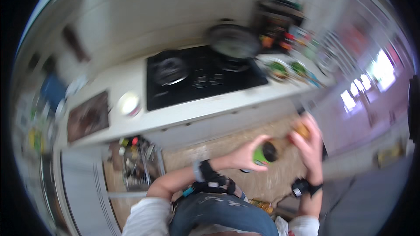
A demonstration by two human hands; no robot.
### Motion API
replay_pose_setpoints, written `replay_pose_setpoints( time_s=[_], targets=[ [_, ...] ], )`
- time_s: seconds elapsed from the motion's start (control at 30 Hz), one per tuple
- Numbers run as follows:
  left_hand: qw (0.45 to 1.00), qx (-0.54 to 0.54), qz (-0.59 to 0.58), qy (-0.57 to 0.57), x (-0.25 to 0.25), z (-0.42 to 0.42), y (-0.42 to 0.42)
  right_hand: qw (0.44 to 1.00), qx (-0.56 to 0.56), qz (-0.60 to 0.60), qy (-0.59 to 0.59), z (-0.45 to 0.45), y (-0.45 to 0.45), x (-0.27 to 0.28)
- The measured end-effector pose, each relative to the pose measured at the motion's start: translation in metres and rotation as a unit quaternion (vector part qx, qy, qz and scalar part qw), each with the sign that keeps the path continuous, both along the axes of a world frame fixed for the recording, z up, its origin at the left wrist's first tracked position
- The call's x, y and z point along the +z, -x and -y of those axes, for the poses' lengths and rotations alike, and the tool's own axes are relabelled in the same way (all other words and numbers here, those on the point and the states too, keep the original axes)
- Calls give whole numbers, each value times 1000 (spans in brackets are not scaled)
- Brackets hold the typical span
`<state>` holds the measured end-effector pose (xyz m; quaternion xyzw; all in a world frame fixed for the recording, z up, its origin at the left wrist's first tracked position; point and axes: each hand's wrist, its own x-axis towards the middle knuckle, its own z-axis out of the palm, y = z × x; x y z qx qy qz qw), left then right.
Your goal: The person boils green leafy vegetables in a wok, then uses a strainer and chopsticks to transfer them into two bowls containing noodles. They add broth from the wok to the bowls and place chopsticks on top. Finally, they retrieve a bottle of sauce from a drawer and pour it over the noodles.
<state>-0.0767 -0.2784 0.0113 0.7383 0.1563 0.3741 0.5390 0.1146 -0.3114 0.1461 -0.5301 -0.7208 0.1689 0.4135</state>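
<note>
My left hand (244, 154) is wrapped around a green container (261, 157) whose dark round top or opening faces right. To its right, my right hand (308, 141) grips a small orange-yellow object (302, 131) with some red at its lower left; blur hides what it is. The two hands are apart, held in front of the counter and above the floor. Both wrists carry black strapped devices.
A wok (233, 41) sits on the right burner of a black gas hob (197, 87). Plates of green food (278, 69) stand to its right. Leftward are a white bowl (129, 103) and brown cutting board (88, 116). An open drawer (141, 164) of utensils juts out below.
</note>
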Motion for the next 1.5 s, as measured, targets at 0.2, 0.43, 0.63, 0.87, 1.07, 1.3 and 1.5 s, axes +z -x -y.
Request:
replay_pose_setpoints(
  time_s=[0.2, 0.43, 0.63, 0.87, 1.07, 1.3, 1.5],
  targets=[
    [993, 50, -74, -83, -37, -39, 20, 993, 32, -68, 94, -37, -14, -34],
    [997, 51, -54, -26, -61, -57, -3, 987, 90, -63, 121, -85, -32, -65],
    [996, 51, -71, -10, -65, -74, -64, 981, 157, 69, 91, -119, -87, -62],
    [979, 164, -122, 22, -60, -82, -177, 965, 21, -6, 262, -145, -198, -60],
    [967, 222, -122, -16, -67, -95, -249, 979, -10, -16, 203, -155, -264, -66],
    [943, 292, -161, -18, -66, -128, -279, 942, 9, -117, 315, -204, -299, -78],
    [941, 312, -128, -19, -75, -171, -287, 902, 13, -172, 395, -258, -293, -82]
  ],
)
